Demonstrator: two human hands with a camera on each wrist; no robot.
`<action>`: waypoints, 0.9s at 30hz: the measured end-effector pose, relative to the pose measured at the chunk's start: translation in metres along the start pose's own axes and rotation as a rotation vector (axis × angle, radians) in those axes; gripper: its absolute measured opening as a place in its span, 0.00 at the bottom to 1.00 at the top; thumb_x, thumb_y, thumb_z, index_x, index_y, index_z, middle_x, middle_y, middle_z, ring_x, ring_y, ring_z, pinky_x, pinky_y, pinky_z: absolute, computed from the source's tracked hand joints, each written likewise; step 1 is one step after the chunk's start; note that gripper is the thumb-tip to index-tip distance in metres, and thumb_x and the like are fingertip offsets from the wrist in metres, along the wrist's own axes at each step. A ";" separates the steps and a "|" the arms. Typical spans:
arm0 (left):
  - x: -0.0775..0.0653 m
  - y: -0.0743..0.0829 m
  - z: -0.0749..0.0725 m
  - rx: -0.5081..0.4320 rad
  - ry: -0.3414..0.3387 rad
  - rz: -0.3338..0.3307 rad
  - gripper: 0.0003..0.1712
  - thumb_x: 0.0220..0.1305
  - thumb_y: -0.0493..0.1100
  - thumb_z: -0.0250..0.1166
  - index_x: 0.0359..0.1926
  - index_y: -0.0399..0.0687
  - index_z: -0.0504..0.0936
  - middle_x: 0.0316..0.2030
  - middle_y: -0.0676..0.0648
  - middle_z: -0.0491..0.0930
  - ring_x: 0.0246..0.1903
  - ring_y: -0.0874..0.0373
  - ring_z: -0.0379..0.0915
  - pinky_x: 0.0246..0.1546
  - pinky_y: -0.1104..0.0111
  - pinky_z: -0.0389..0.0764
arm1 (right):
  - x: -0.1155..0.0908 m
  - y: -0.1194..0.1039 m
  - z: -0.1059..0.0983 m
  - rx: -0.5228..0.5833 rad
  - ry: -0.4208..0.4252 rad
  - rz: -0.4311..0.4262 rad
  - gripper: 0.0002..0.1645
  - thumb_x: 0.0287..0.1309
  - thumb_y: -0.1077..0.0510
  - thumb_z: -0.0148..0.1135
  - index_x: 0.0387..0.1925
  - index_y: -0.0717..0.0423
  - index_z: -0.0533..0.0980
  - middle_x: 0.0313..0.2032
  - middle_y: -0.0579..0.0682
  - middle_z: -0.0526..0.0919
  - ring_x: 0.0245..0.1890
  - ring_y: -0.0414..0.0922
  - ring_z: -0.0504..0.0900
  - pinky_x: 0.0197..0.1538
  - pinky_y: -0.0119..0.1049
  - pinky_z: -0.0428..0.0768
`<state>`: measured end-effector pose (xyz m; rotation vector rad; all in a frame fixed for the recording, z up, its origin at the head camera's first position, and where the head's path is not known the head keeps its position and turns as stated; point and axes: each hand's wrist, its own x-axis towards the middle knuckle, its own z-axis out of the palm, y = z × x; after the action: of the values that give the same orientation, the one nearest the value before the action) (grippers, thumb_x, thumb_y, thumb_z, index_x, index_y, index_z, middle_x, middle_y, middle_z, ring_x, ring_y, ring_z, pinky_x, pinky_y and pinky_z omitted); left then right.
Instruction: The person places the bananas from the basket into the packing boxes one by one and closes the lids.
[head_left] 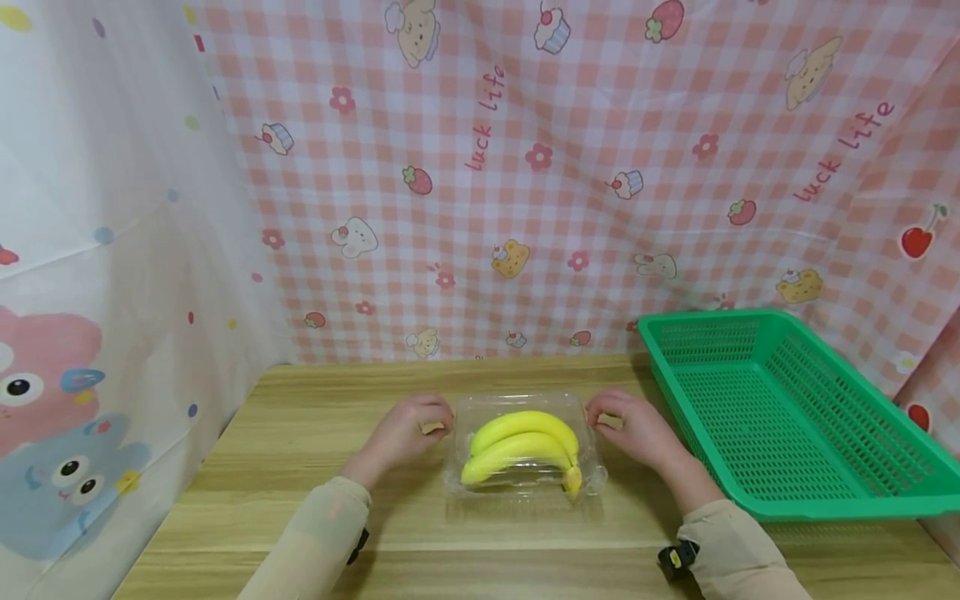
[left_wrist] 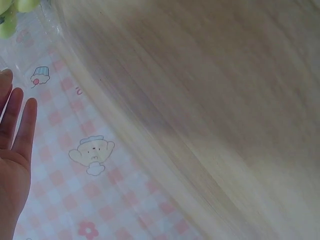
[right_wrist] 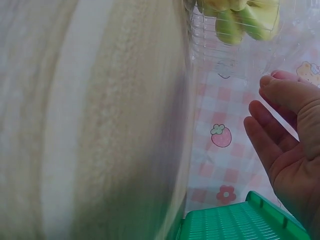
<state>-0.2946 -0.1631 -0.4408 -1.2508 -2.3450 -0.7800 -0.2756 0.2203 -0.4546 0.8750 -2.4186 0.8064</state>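
A clear plastic clamshell box [head_left: 480, 405] sits on the wooden table with yellow bananas [head_left: 517, 447] inside, joined at a stem on the right. At its left upper edge, my left hand [head_left: 408, 429] pinches the plastic between thumb and forefinger. My right hand [head_left: 632, 427] pinches the opposite edge the same way. In the right wrist view the thumb and forefinger of the right hand [right_wrist: 292, 130] meet at the plastic, the other fingers extended. The left wrist view shows only part of the left hand [left_wrist: 15, 150]; its fingertips are partly cut off.
A green plastic basket [head_left: 795, 510] with slotted walls stands right of my right hand. A pink checked cloth [head_left: 480, 208] hangs behind the wooden table [head_left: 300, 417], and a white printed cloth [head_left: 135, 275] hangs at the left.
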 end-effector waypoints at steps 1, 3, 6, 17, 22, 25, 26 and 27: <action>0.000 0.000 0.000 0.003 0.000 0.005 0.12 0.49 0.24 0.73 0.27 0.45 0.84 0.35 0.51 0.83 0.39 0.57 0.79 0.43 0.66 0.83 | 0.000 0.000 0.000 -0.002 0.003 -0.010 0.20 0.44 0.74 0.74 0.26 0.47 0.77 0.36 0.43 0.83 0.40 0.45 0.81 0.44 0.45 0.83; 0.000 0.000 0.000 0.009 0.001 0.014 0.12 0.49 0.24 0.74 0.27 0.44 0.84 0.35 0.51 0.83 0.39 0.57 0.79 0.42 0.66 0.83 | 0.000 0.001 0.000 -0.006 0.007 -0.024 0.20 0.43 0.74 0.74 0.26 0.47 0.77 0.36 0.43 0.83 0.39 0.44 0.81 0.43 0.45 0.83; 0.000 0.001 -0.001 0.022 -0.003 0.023 0.12 0.49 0.24 0.74 0.27 0.44 0.85 0.35 0.50 0.83 0.39 0.56 0.79 0.43 0.66 0.83 | 0.000 0.002 0.001 -0.010 0.009 -0.040 0.21 0.42 0.75 0.75 0.26 0.47 0.77 0.36 0.43 0.83 0.39 0.45 0.81 0.43 0.45 0.83; -0.002 0.006 -0.006 0.071 -0.064 -0.003 0.12 0.49 0.26 0.74 0.29 0.46 0.85 0.38 0.49 0.84 0.41 0.55 0.80 0.46 0.64 0.83 | -0.006 -0.010 -0.003 -0.052 -0.040 0.037 0.14 0.51 0.71 0.71 0.31 0.50 0.79 0.37 0.45 0.82 0.41 0.46 0.80 0.45 0.46 0.82; -0.004 0.012 -0.010 0.071 -0.109 -0.042 0.09 0.52 0.29 0.73 0.31 0.46 0.86 0.38 0.51 0.83 0.42 0.56 0.79 0.48 0.63 0.82 | -0.011 -0.020 -0.008 -0.030 -0.062 0.105 0.09 0.55 0.69 0.68 0.34 0.52 0.80 0.39 0.47 0.82 0.41 0.48 0.80 0.44 0.46 0.84; -0.005 0.017 -0.013 0.077 -0.132 -0.071 0.06 0.55 0.31 0.73 0.33 0.45 0.86 0.38 0.52 0.83 0.42 0.56 0.79 0.48 0.63 0.82 | -0.013 -0.025 -0.010 -0.011 -0.062 0.133 0.08 0.56 0.68 0.68 0.34 0.53 0.80 0.39 0.49 0.82 0.41 0.49 0.81 0.43 0.47 0.84; -0.005 0.018 -0.014 0.079 -0.137 -0.079 0.06 0.56 0.32 0.72 0.34 0.45 0.86 0.38 0.52 0.83 0.42 0.57 0.79 0.48 0.62 0.82 | -0.014 -0.026 -0.010 -0.007 -0.060 0.140 0.08 0.56 0.68 0.68 0.34 0.53 0.80 0.39 0.49 0.82 0.41 0.49 0.81 0.43 0.47 0.85; -0.006 0.020 -0.015 0.079 -0.141 -0.089 0.05 0.57 0.32 0.72 0.34 0.45 0.86 0.38 0.53 0.83 0.42 0.57 0.79 0.48 0.62 0.82 | -0.015 -0.027 -0.011 -0.001 -0.058 0.146 0.08 0.56 0.68 0.68 0.34 0.54 0.80 0.39 0.49 0.81 0.40 0.49 0.81 0.42 0.47 0.85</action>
<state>-0.2736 -0.1669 -0.4264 -1.2117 -2.5331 -0.6384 -0.2444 0.2163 -0.4448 0.7374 -2.5571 0.8426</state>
